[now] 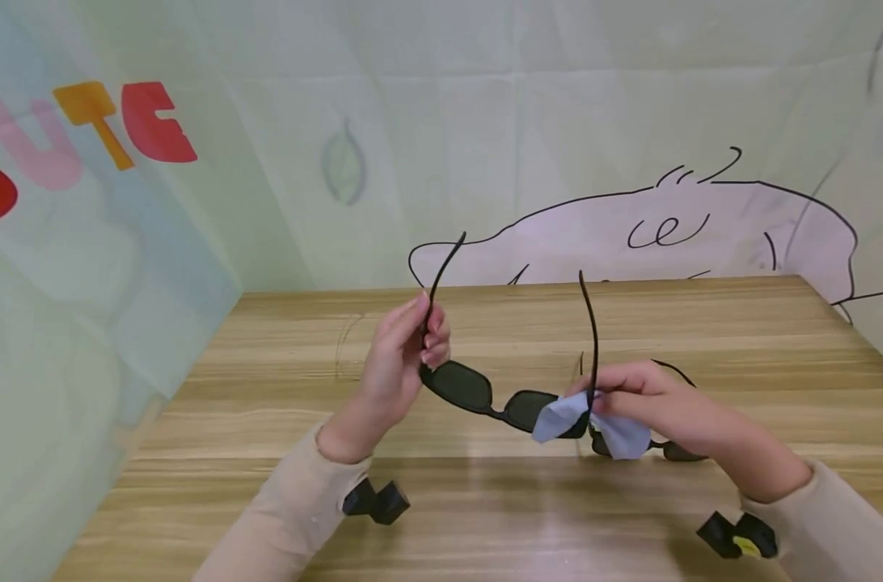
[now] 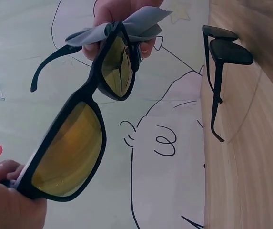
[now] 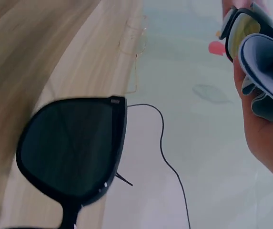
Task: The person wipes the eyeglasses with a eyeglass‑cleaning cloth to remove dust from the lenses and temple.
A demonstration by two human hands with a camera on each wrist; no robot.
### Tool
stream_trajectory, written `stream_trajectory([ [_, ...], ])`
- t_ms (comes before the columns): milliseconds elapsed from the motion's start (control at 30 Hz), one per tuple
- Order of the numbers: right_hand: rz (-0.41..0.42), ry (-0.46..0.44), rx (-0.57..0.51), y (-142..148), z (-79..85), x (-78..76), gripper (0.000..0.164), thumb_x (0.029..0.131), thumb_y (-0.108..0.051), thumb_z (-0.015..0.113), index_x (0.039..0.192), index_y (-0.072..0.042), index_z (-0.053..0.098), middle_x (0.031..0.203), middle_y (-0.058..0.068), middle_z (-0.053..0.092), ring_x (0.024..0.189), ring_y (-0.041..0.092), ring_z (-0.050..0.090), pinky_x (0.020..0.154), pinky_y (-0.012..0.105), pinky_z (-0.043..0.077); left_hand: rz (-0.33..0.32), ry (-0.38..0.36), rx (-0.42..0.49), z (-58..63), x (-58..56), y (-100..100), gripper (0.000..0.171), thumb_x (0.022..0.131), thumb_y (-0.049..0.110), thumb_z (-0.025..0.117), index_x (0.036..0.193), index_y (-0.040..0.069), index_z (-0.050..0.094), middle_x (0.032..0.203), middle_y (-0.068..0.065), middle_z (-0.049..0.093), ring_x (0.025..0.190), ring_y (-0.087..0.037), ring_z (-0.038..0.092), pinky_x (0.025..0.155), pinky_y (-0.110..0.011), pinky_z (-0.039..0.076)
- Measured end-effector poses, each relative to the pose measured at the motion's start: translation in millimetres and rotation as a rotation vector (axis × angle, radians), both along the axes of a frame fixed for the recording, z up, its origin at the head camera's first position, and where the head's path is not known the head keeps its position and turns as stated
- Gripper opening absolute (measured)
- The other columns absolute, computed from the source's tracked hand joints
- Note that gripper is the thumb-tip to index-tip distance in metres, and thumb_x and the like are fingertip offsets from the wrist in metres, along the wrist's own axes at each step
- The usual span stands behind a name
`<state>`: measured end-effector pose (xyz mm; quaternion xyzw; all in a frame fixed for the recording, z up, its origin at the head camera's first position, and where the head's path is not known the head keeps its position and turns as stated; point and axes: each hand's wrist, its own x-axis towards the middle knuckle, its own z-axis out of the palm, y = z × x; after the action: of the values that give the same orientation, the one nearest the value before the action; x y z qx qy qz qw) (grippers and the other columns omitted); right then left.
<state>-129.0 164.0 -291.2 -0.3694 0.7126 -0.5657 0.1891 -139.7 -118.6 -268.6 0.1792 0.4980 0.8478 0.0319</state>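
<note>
Black-framed sunglasses [image 1: 462, 385] are held up above the table, temples unfolded. Their lenses look dark in the head view and yellow in the left wrist view. My left hand [image 1: 394, 360] grips one temple near its hinge. At the other end my right hand [image 1: 660, 402] pinches a light blue cloth [image 1: 626, 435] around the corner of the frame, partly covering that lens. Behind the right hand, a second pair of dark sunglasses [image 1: 683, 451] stands on the table, partly hidden in the head view. One of its lenses [image 3: 72, 145] fills the front of the right wrist view.
The wood-grain table [image 1: 281, 477] reaches back to a pale printed fabric backdrop [image 1: 427, 145] with line drawings and coloured letters. Small black devices are strapped at both wrists. The second sunglasses [image 2: 230, 51] stand close to the right forearm.
</note>
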Motion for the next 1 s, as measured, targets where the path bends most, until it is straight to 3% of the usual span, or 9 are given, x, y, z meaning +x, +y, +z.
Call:
stream_trajectory([
  [167, 0.072, -0.283, -0.147, 4, -4.6, -6.3, 0.033, 0.096, 0.002, 0.040, 0.114, -0.014, 0.063, 0.091, -0.003, 0.061, 0.079, 0.008, 0.056, 0.066, 0.023, 0.048, 0.013, -0.007, -0.034, -1.3, 0.3, -5, 0.033, 0.103, 0.012, 0.029, 0.074, 0.010, 0.044, 0.064, 0.003, 0.033, 0.052, -0.005, 0.031, 0.052, -0.018, 0.023],
  [267, 0.121, -0.416, -0.251, 5, -6.9, -9.7, 0.040, 0.096, 0.004, 0.035, 0.121, -0.014, 0.061, 0.101, 0.000, 0.064, 0.089, 0.011, 0.060, 0.074, 0.025, 0.050, 0.052, 0.003, -0.068, -1.4, 0.5, -6, 0.031, 0.102, 0.012, 0.032, 0.074, 0.010, 0.044, 0.065, 0.003, 0.033, 0.052, -0.006, 0.030, 0.053, -0.018, 0.023],
  [367, 0.225, -0.527, -0.399, 7, -7.3, -12.6, 0.051, 0.093, 0.009, 0.025, 0.130, -0.009, 0.054, 0.118, 0.007, 0.061, 0.103, 0.018, 0.060, 0.085, 0.028, 0.048, 0.090, 0.019, -0.099, -0.7, 0.8, -7, 0.030, 0.102, 0.011, 0.034, 0.074, 0.010, 0.044, 0.065, 0.002, 0.033, 0.053, -0.007, 0.030, 0.053, -0.019, 0.023],
  [500, 0.404, -0.549, -0.495, 7, -3.0, -14.0, 0.059, 0.089, 0.018, 0.022, 0.140, -0.004, 0.039, 0.136, 0.013, 0.048, 0.120, 0.023, 0.051, 0.098, 0.033, 0.041, 0.116, 0.018, -0.117, 1.1, 0.6, -8, 0.030, 0.101, 0.011, 0.036, 0.073, 0.010, 0.045, 0.065, 0.002, 0.033, 0.053, -0.007, 0.030, 0.053, -0.019, 0.023],
  [567, 0.429, -0.512, -0.473, 6, -0.9, -14.1, 0.059, 0.089, 0.021, 0.027, 0.141, -0.005, 0.036, 0.138, 0.013, 0.046, 0.121, 0.021, 0.049, 0.099, 0.033, 0.039, 0.121, 0.014, -0.117, 1.8, 0.5, -7, 0.030, 0.101, 0.011, 0.036, 0.073, 0.010, 0.045, 0.065, 0.002, 0.033, 0.053, -0.007, 0.030, 0.053, -0.019, 0.023],
  [667, 0.326, -0.374, -0.369, 1, 0.0, -13.7, 0.052, 0.088, 0.020, 0.042, 0.135, -0.003, 0.044, 0.128, 0.013, 0.055, 0.113, 0.019, 0.056, 0.094, 0.031, 0.044, 0.115, -0.006, -0.115, 2.2, 2.1, -5, 0.031, 0.101, 0.010, 0.037, 0.072, 0.010, 0.046, 0.064, 0.002, 0.034, 0.052, -0.007, 0.030, 0.052, -0.019, 0.023],
  [800, 0.093, -0.216, -0.208, -6, -1.8, -13.3, 0.032, 0.086, 0.009, 0.058, 0.113, -0.008, 0.061, 0.099, 0.005, 0.068, 0.087, 0.012, 0.063, 0.078, 0.026, 0.051, 0.091, -0.028, -0.116, 1.7, 5.4, -1, 0.030, 0.101, 0.010, 0.037, 0.072, 0.011, 0.046, 0.064, 0.003, 0.034, 0.052, -0.007, 0.031, 0.052, -0.018, 0.024],
  [900, -0.030, -0.205, -0.173, -9, 0.0, -12.4, 0.025, 0.086, 0.006, 0.060, 0.104, -0.009, 0.063, 0.090, 0.001, 0.068, 0.081, 0.011, 0.063, 0.076, 0.026, 0.052, 0.093, -0.023, -0.113, 2.6, 7.7, 1, 0.029, 0.101, 0.010, 0.037, 0.073, 0.011, 0.046, 0.064, 0.003, 0.035, 0.052, -0.007, 0.031, 0.052, -0.018, 0.025],
  [1000, -0.223, -0.186, -0.102, -13, 4.4, -9.4, 0.023, 0.086, 0.001, 0.062, 0.109, -0.002, 0.061, 0.089, 0.001, 0.068, 0.081, 0.011, 0.064, 0.078, 0.026, 0.051, 0.099, -0.016, -0.102, 4.8, 11.6, 4, 0.029, 0.101, 0.010, 0.039, 0.074, 0.013, 0.048, 0.065, 0.003, 0.037, 0.053, -0.007, 0.033, 0.053, -0.018, 0.027],
])
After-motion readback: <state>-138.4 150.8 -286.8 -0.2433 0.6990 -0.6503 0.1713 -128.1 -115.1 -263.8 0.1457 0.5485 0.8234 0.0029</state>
